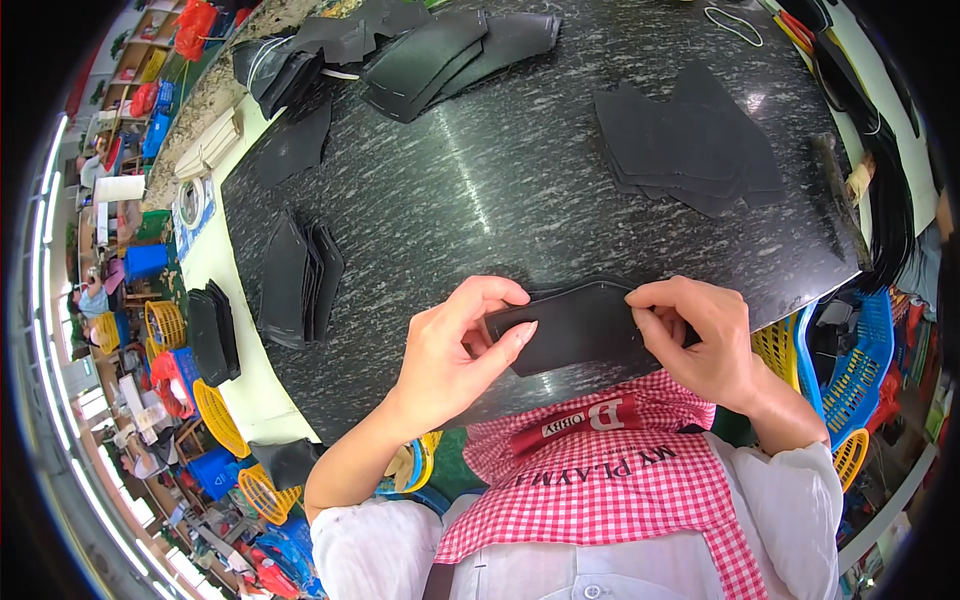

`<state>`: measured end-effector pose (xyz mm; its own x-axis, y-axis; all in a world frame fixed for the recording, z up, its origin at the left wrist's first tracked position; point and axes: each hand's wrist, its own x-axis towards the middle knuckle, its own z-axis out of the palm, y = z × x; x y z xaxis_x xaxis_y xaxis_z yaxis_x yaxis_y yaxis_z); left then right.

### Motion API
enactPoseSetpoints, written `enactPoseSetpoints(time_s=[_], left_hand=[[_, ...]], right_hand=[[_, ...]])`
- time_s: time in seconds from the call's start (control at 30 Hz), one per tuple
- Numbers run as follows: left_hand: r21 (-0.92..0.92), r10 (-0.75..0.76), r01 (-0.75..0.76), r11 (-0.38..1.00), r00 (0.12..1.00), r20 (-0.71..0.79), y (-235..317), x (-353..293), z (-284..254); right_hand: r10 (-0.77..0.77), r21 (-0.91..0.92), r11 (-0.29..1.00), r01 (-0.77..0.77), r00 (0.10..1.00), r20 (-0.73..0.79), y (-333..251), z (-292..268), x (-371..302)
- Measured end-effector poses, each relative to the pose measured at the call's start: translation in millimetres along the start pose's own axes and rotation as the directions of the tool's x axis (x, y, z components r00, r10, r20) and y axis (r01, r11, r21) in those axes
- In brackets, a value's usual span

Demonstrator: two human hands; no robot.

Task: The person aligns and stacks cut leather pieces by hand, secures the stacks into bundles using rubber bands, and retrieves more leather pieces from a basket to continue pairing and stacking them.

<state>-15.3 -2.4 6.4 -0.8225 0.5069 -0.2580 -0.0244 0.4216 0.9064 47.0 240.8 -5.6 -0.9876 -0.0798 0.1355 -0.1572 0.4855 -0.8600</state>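
Note:
A black leather-like panel [575, 328] with a bent upper edge is held up in front of me, just over the near edge of the dark stone tabletop [400, 220]. My left hand [455, 350] has its left end, with the thumb across the face and the index finger at the upper edge. My right hand [700, 335] pinches its upper right corner between thumb and index finger. Another dark edge shows behind the panel's top; whether it is a second layer I cannot tell.
Loose black panels [680, 140] lie stacked at the right. More stacks sit at the far side [450, 65] and at the left [297, 280]. A white cord loop [735, 27] lies at the far right. Blue plastic baskets [855, 360] stand beyond the right edge.

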Motion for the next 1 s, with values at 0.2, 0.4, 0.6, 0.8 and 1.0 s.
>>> enactPoseSetpoints(time_s=[0.2, 0.4, 0.6, 0.8, 1.0], left_hand=[[0.069, 0.078, -0.077, 0.995, 0.997, -0.014, 1, 2, 3], [0.323, 0.197, -0.191, 0.927, 0.980, 0.014, 13, 2, 6], [0.640, 0.386, -0.363, 0.678, 0.916, 0.111, 14, 9, 0], [0.652, 0.512, -0.324, 0.686, 0.851, -0.116, 22, 93, -91], [0.863, 0.656, -0.198, 0.465, 0.732, -0.185, -20, 169, -98]], right_hand=[[-0.031, -0.020, 0.999, 0.032, 0.999, 0.023, 1, -1, 4], [-0.188, -0.224, 0.952, 0.209, 0.976, 0.110, 5, -16, 14], [-0.391, -0.162, 0.875, 0.457, 0.862, 0.324, -8, 3, 13], [-0.443, -0.233, 0.851, 0.470, 0.882, 0.160, 2, -27, 40], [-0.225, -0.514, 0.835, 0.197, 0.974, 0.007, 45, -61, 69]])
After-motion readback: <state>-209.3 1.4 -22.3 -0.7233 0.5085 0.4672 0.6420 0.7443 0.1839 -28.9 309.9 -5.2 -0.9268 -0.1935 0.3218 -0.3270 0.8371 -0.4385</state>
